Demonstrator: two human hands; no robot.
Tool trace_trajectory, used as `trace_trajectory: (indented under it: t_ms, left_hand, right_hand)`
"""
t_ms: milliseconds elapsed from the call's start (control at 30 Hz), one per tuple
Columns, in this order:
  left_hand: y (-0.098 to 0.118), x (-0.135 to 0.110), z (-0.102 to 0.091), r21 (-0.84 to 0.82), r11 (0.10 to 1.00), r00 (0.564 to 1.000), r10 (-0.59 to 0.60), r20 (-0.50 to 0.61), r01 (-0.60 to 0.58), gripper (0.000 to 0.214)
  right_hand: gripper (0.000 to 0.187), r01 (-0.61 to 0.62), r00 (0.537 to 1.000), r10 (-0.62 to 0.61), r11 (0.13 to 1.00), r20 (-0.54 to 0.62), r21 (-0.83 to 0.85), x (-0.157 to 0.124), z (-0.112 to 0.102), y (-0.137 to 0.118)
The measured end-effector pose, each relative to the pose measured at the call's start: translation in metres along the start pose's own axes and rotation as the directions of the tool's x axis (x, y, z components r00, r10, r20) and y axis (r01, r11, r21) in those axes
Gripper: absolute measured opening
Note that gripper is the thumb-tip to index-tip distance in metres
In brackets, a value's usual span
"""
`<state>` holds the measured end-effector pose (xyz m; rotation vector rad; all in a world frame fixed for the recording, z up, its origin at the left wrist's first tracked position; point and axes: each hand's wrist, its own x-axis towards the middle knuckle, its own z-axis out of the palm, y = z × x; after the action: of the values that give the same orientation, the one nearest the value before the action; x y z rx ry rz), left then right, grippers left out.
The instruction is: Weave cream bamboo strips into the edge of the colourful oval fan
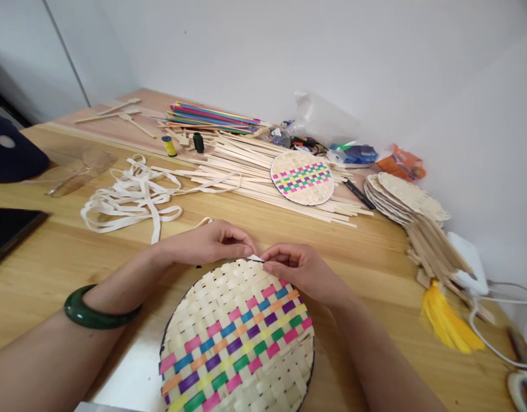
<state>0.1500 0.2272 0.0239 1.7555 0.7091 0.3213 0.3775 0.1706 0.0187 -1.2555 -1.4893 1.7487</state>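
A round woven fan face (237,337) with a band of coloured strips lies on the wooden table (375,257) in front of me. My left hand (212,243) and my right hand (295,269) meet at its far rim. Both pinch a small white edging strip (255,258) there, fingers closed. A dark green bangle (91,312) sits on my left wrist. A dark rim runs round the fan's edge.
A tangle of white ribbon (130,200) lies to the left. Behind are bamboo strips (254,171), a second woven disc (302,177), coloured strips (212,117), two thread spools (169,145), stacked discs (400,197), a yellow tassel (447,320) and a dark tablet (10,229).
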Motion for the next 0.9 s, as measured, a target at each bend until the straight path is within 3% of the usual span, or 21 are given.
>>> trace_trajectory:
  t_ms: [367, 900]
  left_hand:
    - [-0.003, 0.001, 0.001, 0.007, 1.000, 0.997, -0.008, -0.078, 0.008, 0.027]
    - [0.000, -0.004, -0.010, 0.014, 0.999, 0.997, -0.045, -0.064, 0.046, 0.027]
  right_hand:
    - [0.022, -0.068, 0.991, 0.057, 0.993, 0.120, 0.093, 0.002, -0.006, 0.002]
    - [0.023, -0.081, 0.996, 0.078, 0.994, 0.047, 0.068, 0.001, -0.013, 0.002]
